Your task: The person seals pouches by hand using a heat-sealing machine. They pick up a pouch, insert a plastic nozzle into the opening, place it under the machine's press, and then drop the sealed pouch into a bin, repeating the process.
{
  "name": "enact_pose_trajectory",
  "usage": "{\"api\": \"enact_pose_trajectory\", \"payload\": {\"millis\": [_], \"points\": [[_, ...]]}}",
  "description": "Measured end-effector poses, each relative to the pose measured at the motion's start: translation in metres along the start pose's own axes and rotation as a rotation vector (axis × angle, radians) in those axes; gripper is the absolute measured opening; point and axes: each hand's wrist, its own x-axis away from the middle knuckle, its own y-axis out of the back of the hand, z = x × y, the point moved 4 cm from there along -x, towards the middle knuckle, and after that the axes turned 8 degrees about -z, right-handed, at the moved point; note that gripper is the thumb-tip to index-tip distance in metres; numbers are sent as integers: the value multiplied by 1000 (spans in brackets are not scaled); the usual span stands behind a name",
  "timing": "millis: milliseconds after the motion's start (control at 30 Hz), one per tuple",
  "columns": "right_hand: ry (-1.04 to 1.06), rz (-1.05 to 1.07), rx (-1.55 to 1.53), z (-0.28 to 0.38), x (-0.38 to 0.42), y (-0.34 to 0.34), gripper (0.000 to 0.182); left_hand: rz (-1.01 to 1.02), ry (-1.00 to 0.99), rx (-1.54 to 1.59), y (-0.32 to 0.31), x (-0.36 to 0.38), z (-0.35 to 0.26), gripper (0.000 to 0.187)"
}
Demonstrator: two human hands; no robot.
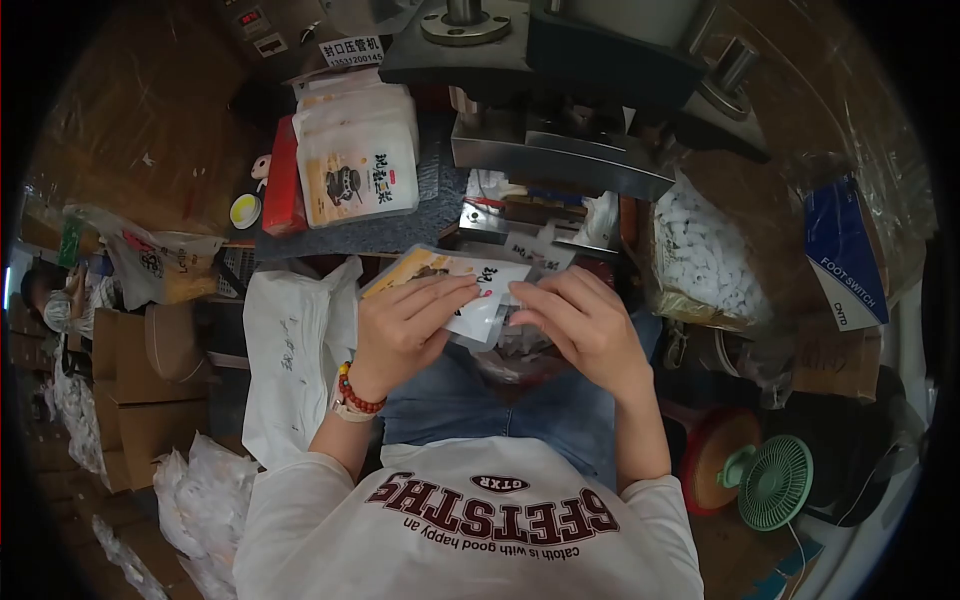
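My left hand, with a beaded bracelet on the wrist, is closed on a printed plastic pouch in front of my lap. The pouch is white and yellow with dark lettering and clear edges, and it lies tilted. At its right edge, the thumb and fingers of my right hand are pinched together; what sits between them is hidden. Behind the pouch, a translucent bag piece with dark print shows between my hands. Clear plastic lies below them, its shape hard to make out.
A stack of similar pouches lies beside a red box on the grey worktop. Ahead stands a metal press. To the right are a carton of small white pieces, a foot switch box and a green fan.
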Motion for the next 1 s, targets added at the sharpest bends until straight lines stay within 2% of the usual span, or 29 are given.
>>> {"api": "enact_pose_trajectory", "payload": {"millis": [100, 333, 400, 433, 500, 533, 567, 600, 633, 667, 700, 733, 767, 800, 833, 900, 933, 1000], "points": [[16, 128, 168, -2, 0, 11, 28, 60, 7, 87, -15, 0, 1, 44], [-43, 123, 199, -19, 14, 13, 31, 82, 59, 154, -45, 1, -7, 47], [-131, 132, 66, -30, 19, 13, 36, 114, 193, 352, -58, 8, 3, 29], [-132, 132, 62, -32, 19, 13, 36, 116, 195, 350, -69, 14, 9, 29], [-426, 31, 43, -47, 20, 20, 44, 421, 752, 662, -107, 31, 30, 14], [-492, -56, 50, -51, 21, 30, 44, 412, 751, 658, -113, 25, 28, 14], [-559, -143, 57, -56, 24, 41, 45, 297, 892, 877, -119, 19, 27, 17], [-508, -291, 87, -62, 26, 53, 41, 175, 1030, 1097, -124, 15, 27, 23], [-572, -341, 173, -69, 28, 64, 37, 178, 1133, 1148, -127, 9, 32, 23], [-633, -392, 260, -74, 28, 75, 33, 175, 1132, 1147, -128, -1, 33, 23], [-745, -383, 343, -79, 26, 82, 24, 120, 1164, 1271, -128, -13, 32, 23], [-739, -386, 341, -94, 28, 81, 24, 63, 1191, 1395, -129, -23, 35, 23], [-539, -320, 570, -110, 32, 75, 23, 141, 1225, 1422, -138, -21, 44, 27], [-332, -252, 790, -120, 37, 68, 22, 135, 1219, 1418, -139, -22, 46, 27], [-326, -260, 787, -129, 44, 66, 22, 153, 1244, 1406, -140, -23, 46, 26], [-569, -28, 604, -151, 53, 56, 26, 127, 1248, 1371, -140, -28, 44, 28], [-563, -26, 593, -152, 54, 55, 26, 116, 1251, 1363, -137, -27, 48, 28], [-740, -184, 414, -153, 59, 60, 26, 263, 1124, 1149, -134, -25, 54, 33]]}}
